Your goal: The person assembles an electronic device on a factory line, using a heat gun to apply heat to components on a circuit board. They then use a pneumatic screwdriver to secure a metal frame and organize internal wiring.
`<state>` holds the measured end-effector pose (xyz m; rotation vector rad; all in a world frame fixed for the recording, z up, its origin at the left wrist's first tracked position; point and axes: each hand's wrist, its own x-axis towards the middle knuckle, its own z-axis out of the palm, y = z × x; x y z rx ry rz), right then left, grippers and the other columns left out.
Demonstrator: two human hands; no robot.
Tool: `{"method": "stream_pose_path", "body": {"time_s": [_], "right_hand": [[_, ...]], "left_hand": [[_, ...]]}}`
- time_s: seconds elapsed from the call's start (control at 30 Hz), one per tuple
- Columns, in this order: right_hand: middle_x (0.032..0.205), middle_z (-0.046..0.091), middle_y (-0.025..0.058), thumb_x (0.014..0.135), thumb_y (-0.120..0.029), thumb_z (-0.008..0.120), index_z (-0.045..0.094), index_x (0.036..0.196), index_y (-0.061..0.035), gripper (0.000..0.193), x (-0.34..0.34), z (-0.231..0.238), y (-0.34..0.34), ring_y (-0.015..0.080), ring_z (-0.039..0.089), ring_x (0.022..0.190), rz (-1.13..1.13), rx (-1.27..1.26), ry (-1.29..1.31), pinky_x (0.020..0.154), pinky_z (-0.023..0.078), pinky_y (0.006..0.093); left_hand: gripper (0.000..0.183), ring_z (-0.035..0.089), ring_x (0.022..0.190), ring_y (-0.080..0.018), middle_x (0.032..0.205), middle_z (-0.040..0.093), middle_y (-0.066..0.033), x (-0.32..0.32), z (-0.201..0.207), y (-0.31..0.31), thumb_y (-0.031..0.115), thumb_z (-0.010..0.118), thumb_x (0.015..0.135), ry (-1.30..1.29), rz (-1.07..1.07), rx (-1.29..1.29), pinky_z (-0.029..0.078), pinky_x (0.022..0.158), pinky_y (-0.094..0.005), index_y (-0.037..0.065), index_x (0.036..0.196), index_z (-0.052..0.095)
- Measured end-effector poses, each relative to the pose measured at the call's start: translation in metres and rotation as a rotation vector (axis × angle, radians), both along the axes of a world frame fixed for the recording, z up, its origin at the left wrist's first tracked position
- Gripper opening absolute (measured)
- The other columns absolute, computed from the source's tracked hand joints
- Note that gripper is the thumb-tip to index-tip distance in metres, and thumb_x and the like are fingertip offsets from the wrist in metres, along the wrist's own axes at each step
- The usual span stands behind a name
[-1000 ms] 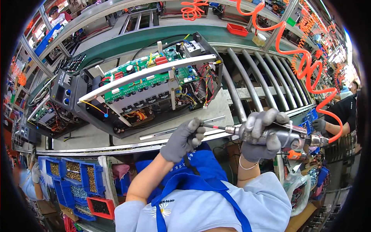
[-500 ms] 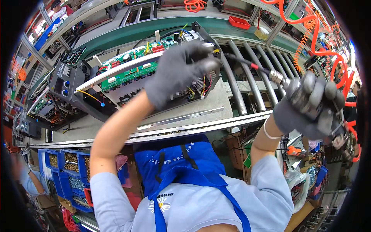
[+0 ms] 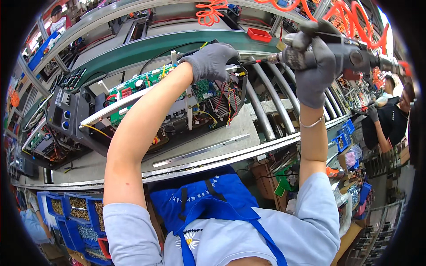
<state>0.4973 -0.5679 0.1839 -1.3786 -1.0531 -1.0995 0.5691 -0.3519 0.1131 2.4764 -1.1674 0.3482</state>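
Note:
My right hand [image 3: 314, 73], gloved in grey, is closed round a pneumatic screwdriver [image 3: 355, 56]. The tool lies nearly level, its thin bit pointing left at the right end panel [image 3: 242, 84] of an opened electrical unit. At that same end, my left hand [image 3: 213, 63], also gloved, is curled over a long pale metal bar [image 3: 106, 110] running along the unit's top, and pinches its end. Green circuit boards [image 3: 119, 116] and coloured wires [image 3: 230, 102] show inside the casing. Whether the bit touches a screw is too small to tell.
A second dark unit with knobs [image 3: 62, 114] stands at left. Metal rollers [image 3: 262, 104] lie to the right, and a loose metal strip [image 3: 202, 150] lies in front. Blue bins of screws [image 3: 79, 208] sit lower left. Red coiled hoses [image 3: 350, 17] hang overhead. A co-worker [image 3: 390, 115] is at far right.
My right hand has brought the screwdriver up and left, its bit now at the unit's right end. The left hand has gone from hovering over the unit to gripping the bar's end.

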Motion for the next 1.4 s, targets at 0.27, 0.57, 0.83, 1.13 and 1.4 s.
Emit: {"method": "stream_pose_path", "body": {"time_s": [0.27,0.57,0.83,1.13,1.4], "right_hand": [[0.091,0.065,0.0138,0.086,-0.006,0.047,0.057,0.113,0.0048,0.031,0.017,0.011,0.011,0.0161,0.061,0.074,0.310,0.019,0.193,0.071,0.055,0.0323],[0.091,0.062,0.0140,0.088,-0.007,0.049,0.054,0.111,0.0034,0.026,0.016,0.007,0.026,0.0164,0.056,0.057,0.372,0.205,0.206,0.056,0.052,0.0303],[0.080,0.063,0.0116,0.090,-0.011,0.052,0.059,0.104,0.0032,0.021,0.014,0.012,0.030,0.0164,0.059,0.059,0.351,0.140,0.407,0.056,0.051,0.0291],[0.080,0.062,0.0097,0.084,-0.006,0.056,0.056,0.110,-0.0003,0.026,0.014,0.020,0.051,0.0141,0.060,0.056,0.317,0.206,0.522,0.048,0.047,0.0263],[0.059,0.055,0.0058,0.081,-0.009,0.059,0.056,0.097,-0.0034,0.017,0.033,0.039,0.067,0.0128,0.050,0.041,0.333,0.086,0.710,0.034,0.037,0.0261]], "left_hand": [[0.057,0.051,0.112,-0.0353,0.109,0.060,-0.0165,-0.002,0.001,0.002,0.019,0.069,0.058,-0.023,0.046,0.051,0.043,0.098,-0.0404,0.004,0.111,0.060],[0.050,0.053,0.106,-0.0331,0.102,0.059,-0.0137,-0.003,-0.006,-0.001,0.022,0.069,0.057,-0.155,0.094,0.098,0.043,0.094,-0.0423,0.006,0.103,0.059],[0.046,0.053,0.103,-0.0304,0.099,0.057,-0.0106,-0.004,-0.003,-0.003,0.025,0.069,0.056,-0.176,0.153,0.163,0.039,0.092,-0.0405,0.010,0.098,0.057],[0.046,0.052,0.105,-0.0303,0.099,0.057,-0.0103,-0.002,-0.004,-0.004,0.025,0.071,0.056,-0.197,0.153,0.159,0.038,0.093,-0.0416,0.010,0.097,0.057],[0.050,0.057,0.104,-0.0293,0.102,0.061,-0.0110,-0.003,-0.004,-0.002,0.029,0.073,0.055,-0.231,0.171,0.175,0.042,0.089,-0.0421,0.009,0.100,0.062]]}}
